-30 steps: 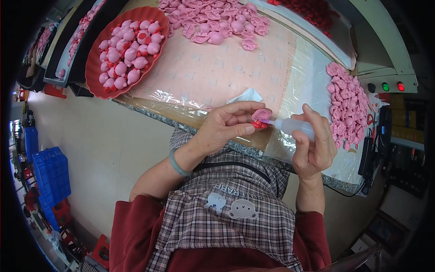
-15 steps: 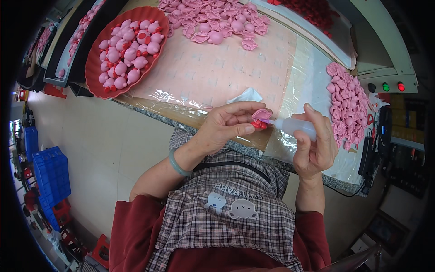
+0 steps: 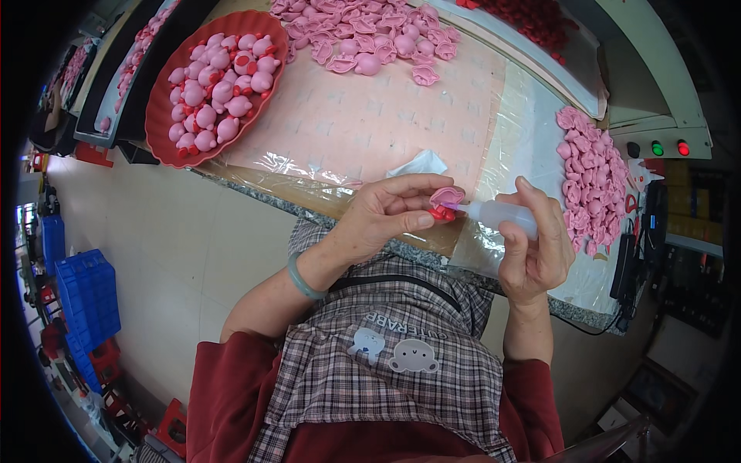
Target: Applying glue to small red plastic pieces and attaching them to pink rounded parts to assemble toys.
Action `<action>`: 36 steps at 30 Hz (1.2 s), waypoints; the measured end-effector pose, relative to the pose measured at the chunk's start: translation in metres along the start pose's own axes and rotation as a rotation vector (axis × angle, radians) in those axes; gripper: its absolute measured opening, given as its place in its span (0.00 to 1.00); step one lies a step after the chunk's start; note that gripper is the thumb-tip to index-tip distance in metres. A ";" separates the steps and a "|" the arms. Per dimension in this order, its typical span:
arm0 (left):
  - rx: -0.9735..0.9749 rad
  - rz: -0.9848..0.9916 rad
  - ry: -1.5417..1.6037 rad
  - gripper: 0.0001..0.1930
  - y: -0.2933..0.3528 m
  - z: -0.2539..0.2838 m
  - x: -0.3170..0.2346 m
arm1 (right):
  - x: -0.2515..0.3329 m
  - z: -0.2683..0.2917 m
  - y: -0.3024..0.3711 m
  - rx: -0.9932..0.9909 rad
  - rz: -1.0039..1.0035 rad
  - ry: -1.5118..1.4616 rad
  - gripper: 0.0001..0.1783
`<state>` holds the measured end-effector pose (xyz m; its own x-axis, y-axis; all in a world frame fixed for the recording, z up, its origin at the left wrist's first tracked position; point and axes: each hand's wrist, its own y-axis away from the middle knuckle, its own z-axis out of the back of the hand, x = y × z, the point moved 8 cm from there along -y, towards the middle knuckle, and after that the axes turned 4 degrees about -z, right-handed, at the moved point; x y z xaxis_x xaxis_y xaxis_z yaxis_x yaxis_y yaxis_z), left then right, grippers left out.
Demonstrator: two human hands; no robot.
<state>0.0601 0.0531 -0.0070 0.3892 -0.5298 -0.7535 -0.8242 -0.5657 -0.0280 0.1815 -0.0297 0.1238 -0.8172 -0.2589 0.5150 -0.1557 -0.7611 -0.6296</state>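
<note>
Between the fingertips of my left hand (image 3: 382, 210) is a small pink shell-like plastic piece (image 3: 445, 196) with a red part (image 3: 441, 213) at its lower side. My right hand (image 3: 540, 245) is closed round a translucent squeeze bottle (image 3: 505, 217), tipped on its side. The bottle's thin nozzle points left and reaches the pink piece; whether liquid comes out is too small to tell. Both hands are over the table's near edge. A white crumpled tissue (image 3: 421, 164) lies just beyond my left hand.
A red scalloped basket (image 3: 160, 133) of pink-and-red pieces stands at the far left. Loose pink pieces (image 3: 363, 38) are heaped at the back, with another pink heap (image 3: 593, 181) at the right. Red parts (image 3: 532, 27) fill a tray behind. A blue crate (image 3: 89, 297) is on the floor.
The squeeze bottle in my right hand has shifted very slightly to the left. My left hand and the pink piece are almost still.
</note>
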 end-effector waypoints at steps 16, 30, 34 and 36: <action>0.009 0.005 0.009 0.25 0.000 0.000 0.002 | -0.003 -0.001 0.000 0.032 -0.004 0.005 0.20; 0.024 -0.012 0.015 0.25 -0.001 -0.002 0.000 | -0.007 0.003 0.000 -0.034 -0.005 0.009 0.22; 0.029 -0.012 0.006 0.25 -0.001 -0.002 0.001 | -0.010 0.004 0.001 -0.046 -0.025 0.001 0.22; 0.029 -0.017 0.002 0.25 -0.001 -0.002 0.000 | -0.010 0.004 0.001 -0.061 -0.013 -0.002 0.22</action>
<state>0.0615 0.0520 -0.0058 0.4039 -0.5221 -0.7512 -0.8292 -0.5558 -0.0595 0.1918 -0.0306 0.1207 -0.8139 -0.2507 0.5242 -0.1994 -0.7269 -0.6571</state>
